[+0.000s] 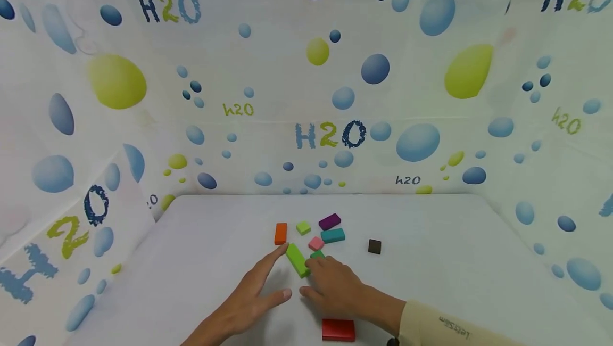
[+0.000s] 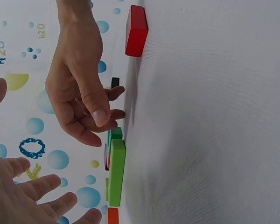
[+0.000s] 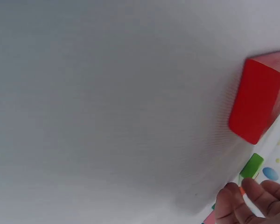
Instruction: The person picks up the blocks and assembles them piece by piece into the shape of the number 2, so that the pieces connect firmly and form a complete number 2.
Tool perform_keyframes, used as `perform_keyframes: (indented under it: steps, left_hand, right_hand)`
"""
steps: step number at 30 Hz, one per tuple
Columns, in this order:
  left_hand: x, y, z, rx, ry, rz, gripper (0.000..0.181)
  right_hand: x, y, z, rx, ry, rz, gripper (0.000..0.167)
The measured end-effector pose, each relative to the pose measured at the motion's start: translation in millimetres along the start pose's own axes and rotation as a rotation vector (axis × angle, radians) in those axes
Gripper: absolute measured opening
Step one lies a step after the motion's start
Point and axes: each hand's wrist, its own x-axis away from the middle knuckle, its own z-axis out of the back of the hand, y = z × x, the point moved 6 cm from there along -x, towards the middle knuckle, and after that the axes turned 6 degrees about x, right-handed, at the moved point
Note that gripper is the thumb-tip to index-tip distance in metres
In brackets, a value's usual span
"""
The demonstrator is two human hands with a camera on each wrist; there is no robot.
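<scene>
A long light green block (image 1: 297,260) lies aslant on the white table between the two hands. My left hand (image 1: 249,293) is spread beside it, index fingertip close to its far end; contact cannot be made out. Fingers loosely bent, my right hand (image 1: 337,285) hovers at the near end and partly hides a darker green block (image 1: 317,254). The left wrist view shows nothing gripped by the right hand (image 2: 79,70), and the light green block (image 2: 116,172) stands just past its fingertips. In the right wrist view, only some fingers of the right hand (image 3: 252,200) show.
Nearest me lies a red block (image 1: 338,330), below the right forearm. Beyond the hands are an orange block (image 1: 280,233), a small lime block (image 1: 303,228), a pink block (image 1: 316,243), a teal block (image 1: 332,236) and a purple block (image 1: 330,221). A black block (image 1: 374,246) sits apart, rightward.
</scene>
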Motion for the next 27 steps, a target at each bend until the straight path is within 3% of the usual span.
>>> perform_keyframes:
  steps: [11, 17, 27]
  left_hand:
    - [-2.5, -1.1, 1.8, 0.010, 0.033, 0.022, 0.073]
    - [-1.3, -1.2, 3.5, 0.016, 0.052, 0.025, 0.073]
    - [0.0, -3.7, 5.7, 0.021, 0.053, 0.030, 0.072]
  right_hand:
    - [-19.8, -7, 4, 0.012, 0.017, -0.123, 0.050]
    - [-26.3, -7, -2, -0.043, -0.003, -0.186, 0.052]
    - [-34.3, -8, -5, -0.007, 0.035, -0.184, 0.046]
